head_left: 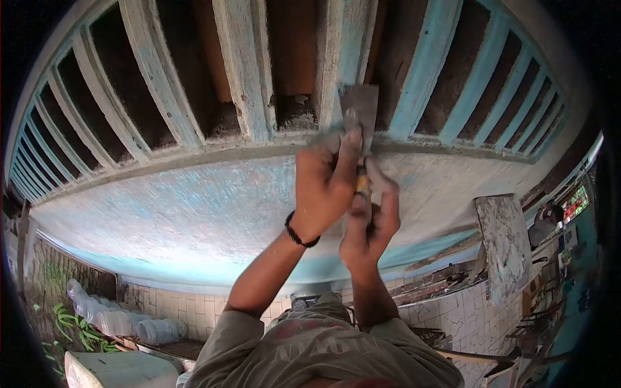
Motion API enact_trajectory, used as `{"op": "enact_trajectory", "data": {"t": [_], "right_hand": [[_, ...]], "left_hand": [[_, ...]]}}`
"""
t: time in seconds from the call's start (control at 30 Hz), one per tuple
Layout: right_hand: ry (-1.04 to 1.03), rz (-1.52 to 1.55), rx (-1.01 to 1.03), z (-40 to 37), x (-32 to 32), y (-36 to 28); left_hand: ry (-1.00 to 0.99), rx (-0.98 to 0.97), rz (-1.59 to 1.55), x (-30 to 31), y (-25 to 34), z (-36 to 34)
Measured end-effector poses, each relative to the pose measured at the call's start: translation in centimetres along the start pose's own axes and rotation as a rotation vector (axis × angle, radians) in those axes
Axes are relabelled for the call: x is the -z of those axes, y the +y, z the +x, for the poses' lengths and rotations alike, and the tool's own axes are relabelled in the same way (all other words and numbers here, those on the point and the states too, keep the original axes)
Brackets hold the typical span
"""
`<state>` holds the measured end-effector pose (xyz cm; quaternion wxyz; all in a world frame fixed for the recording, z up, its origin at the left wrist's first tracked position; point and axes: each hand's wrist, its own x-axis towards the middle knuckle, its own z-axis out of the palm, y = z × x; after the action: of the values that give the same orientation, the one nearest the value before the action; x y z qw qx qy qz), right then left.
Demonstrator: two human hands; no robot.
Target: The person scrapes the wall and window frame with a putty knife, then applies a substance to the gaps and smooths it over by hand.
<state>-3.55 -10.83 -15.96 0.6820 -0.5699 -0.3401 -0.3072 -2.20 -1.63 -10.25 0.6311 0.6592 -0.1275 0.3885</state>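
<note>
Where the hands meet: putty knife (363,119), its blade (361,98) pointing up over a weathered slat (348,45).
Right hand (370,233): closed narrowly around the handle (363,183).
Left hand (321,194): fingertip on the blade's base (black bracelet (302,233) at the wrist); whether it pinches, cannot tell.
Below the grip: patchy blue-white wall (213,200).
Right of the grip, lower: worn board (504,249).

Weathered blue slats (427,71), scraped pale wall (194,200), tiled floor (446,313)
</note>
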Motion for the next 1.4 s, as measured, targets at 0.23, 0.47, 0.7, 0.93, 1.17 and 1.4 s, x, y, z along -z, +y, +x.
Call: {"op": "enact_trajectory", "data": {"t": [0.23, 0.47, 0.7, 0.93, 1.17, 1.4], "right_hand": [[-0.059, -0.003, -0.010, -1.4, -0.3, -0.6], [-0.055, 0.012, 0.020, 1.1, -0.7, -1.4], [-0.100, -0.040, 0.030, -1.3, -0.5, -0.7], [-0.129, 0.027, -0.061, 0.0, -1.0, -2.2], [-0.090, 0.136, -0.083, 1.5, -0.8, -1.4], [-0.067, 0.213, -0.107, 0.9, -0.5, -1.1]], "left_hand": [[0.006, 0.081, -0.082, 0.7, -0.8, -1.7], [-0.016, 0.054, -0.059, 0.7, 1.4, 0.6], [0.002, 0.098, -0.104, 1.1, -0.5, -1.5], [-0.030, 0.101, -0.144, 1.4, 1.3, 0.1], [0.005, -0.039, -0.003, 0.6, 2.2, 1.9], [-0.012, -0.050, 0.056, 0.3, 1.3, 1.2]]}}
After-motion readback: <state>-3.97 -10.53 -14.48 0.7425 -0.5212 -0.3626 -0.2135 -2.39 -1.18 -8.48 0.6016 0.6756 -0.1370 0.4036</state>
